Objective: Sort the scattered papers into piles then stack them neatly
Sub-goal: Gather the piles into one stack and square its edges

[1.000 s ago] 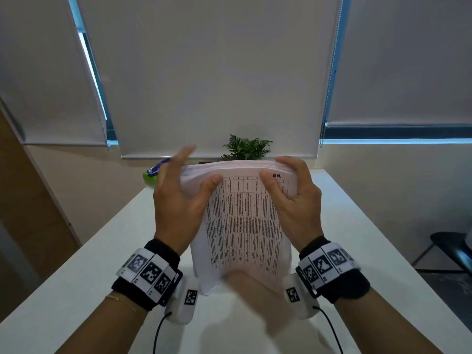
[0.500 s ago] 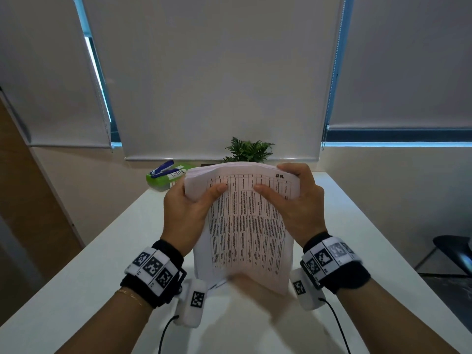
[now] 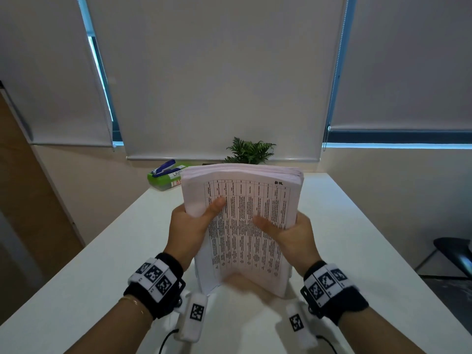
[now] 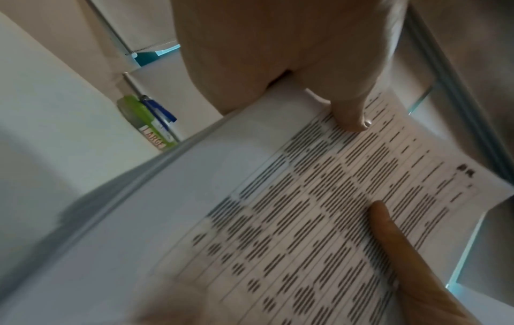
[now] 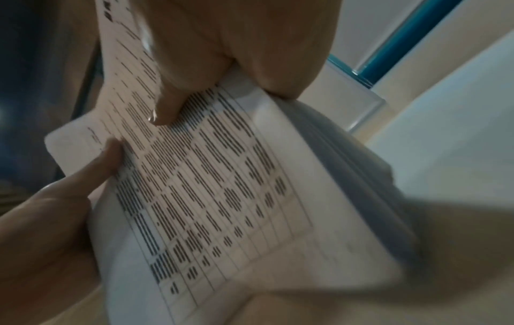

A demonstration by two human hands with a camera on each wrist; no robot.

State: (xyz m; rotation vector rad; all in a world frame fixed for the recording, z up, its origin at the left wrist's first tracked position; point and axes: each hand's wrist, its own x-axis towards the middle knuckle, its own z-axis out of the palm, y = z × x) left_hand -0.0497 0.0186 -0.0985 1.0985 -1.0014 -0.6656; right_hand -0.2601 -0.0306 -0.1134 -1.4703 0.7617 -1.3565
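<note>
A thick stack of printed papers stands upright over the white table, its front sheet showing a table of text. My left hand grips its left side, thumb on the front sheet. On the opposite side my right hand grips the same way. The stack's lower edge is blurred just above the table; I cannot tell whether it touches. The left wrist view shows the stack and my left thumb pressed on it. In the right wrist view my right hand pinches the stack.
A blue stapler lies on a green box at the table's far left edge. A small green plant stands behind the stack. A black chair is off the table's right side. Roller blinds cover the windows.
Both hands have slid from the stack's top edge down to its middle sides. The stack stands taller above them, and its lower edge blurs near the table.
</note>
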